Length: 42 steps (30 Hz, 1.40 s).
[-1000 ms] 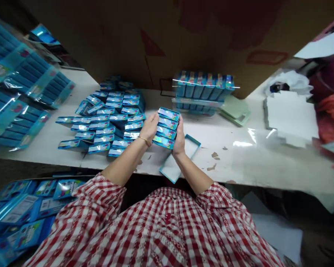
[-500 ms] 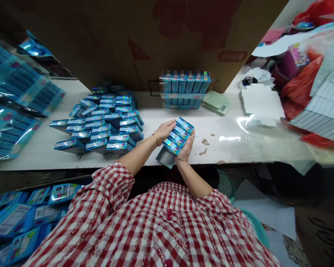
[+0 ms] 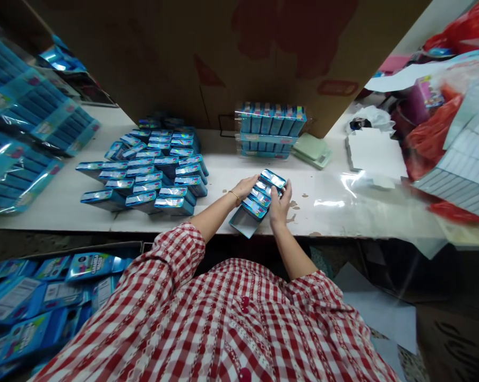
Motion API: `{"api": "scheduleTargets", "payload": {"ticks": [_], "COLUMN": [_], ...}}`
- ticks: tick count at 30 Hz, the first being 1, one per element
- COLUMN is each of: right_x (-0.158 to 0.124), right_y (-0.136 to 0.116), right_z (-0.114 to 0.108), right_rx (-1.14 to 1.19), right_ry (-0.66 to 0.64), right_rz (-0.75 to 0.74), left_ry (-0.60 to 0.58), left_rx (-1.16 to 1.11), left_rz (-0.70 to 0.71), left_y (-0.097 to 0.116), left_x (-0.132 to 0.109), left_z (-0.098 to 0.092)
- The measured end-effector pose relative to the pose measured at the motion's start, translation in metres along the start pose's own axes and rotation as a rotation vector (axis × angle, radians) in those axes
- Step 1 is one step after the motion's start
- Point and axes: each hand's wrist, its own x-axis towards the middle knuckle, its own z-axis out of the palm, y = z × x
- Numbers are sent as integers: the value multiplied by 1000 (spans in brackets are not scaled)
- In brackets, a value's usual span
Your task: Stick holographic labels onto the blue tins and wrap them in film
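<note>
Between my hands a short row of small blue boxes [image 3: 257,197] with shiny printed ends sits in or against an open pale tray [image 3: 245,223], near the table's front edge. The tray's near end shows bare inside. My left hand [image 3: 245,190], with a bangle at the wrist, is closed along the left side of the row. From the right, my right hand [image 3: 279,211] grips the boxes, its thumb over the top and its fingers at the far side. The rearmost box leans slightly apart from the others. The undersides of the boxes are hidden.
Many similar blue boxes [image 3: 142,178] stand grouped on the table's left. A clear-wrapped pack [image 3: 269,130] stands ahead, beside a pale green scale-like device [image 3: 313,150]. A large cardboard box [image 3: 207,58] walls off the back. White card [image 3: 377,154] lies right; blue packages [image 3: 44,297] fill a carton lower left.
My right hand has shifted up the right side of the boxes, its thumb now over the top. The rearmost box has separated a little from the row. The view has turned slightly.
</note>
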Motion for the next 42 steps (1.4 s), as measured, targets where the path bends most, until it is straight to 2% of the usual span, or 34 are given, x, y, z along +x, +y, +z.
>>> {"api": "scheduleTargets", "payload": {"ticks": [3, 6, 8, 10, 13, 16, 21, 25, 28, 32, 34, 36, 38, 40, 42], "right_x": [27, 51, 60, 63, 62, 64, 68, 43, 26, 49, 64, 64, 46, 15, -18], "right_y": [-5, -11, -14, -16, -17, -14, -4, -5, -7, -2, -7, -22, -49, -82, -115], "right_z": [-20, -35, -41, -44, -41, -29, -20, -29, -31, -30, -29, -26, -13, 16, 59], "right_rx": [-210, -394, -496, -583, -686, -672, -585, -635, -651, -627, -643, -654, -611, -525, -479], "right_ry": [-166, -396, -475, -510, -540, -581, -712, -617, -649, -769, -795, -744, -673, -672, -709], "right_rz": [-197, -290, -313, -354, -420, -454, -476, -520, -639, -819, -912, -968, -996, -1011, -1020], "left_ry": [49, 41, -13, -35, -6, 40, 96, 96, 89, 59, 78, 154, 346, 627, 818], "left_rx": [-69, -27, 175, 500, 947, 1135, 1131, 1096, 1090, 1014, 925, 799, 648, 489, 353], "left_rz": [-51, -21, 41, 133, 205, 158, 89, 73, 68, 105, 137, 241, 375, 448, 454], "left_y": [-13, -37, -54, -67, -73, -73, -82, -87, -86, -84, -85, -88, -95, -105, -116], "left_x": [-15, -40, -58, -72, -89, -104, -126, -130, -127, -117, -113, -114, -122, -134, -146], "left_z": [-12, -31, -41, -46, -41, -29, -17, -13, -5, 13, 13, 0, -24, -55, -83]}}
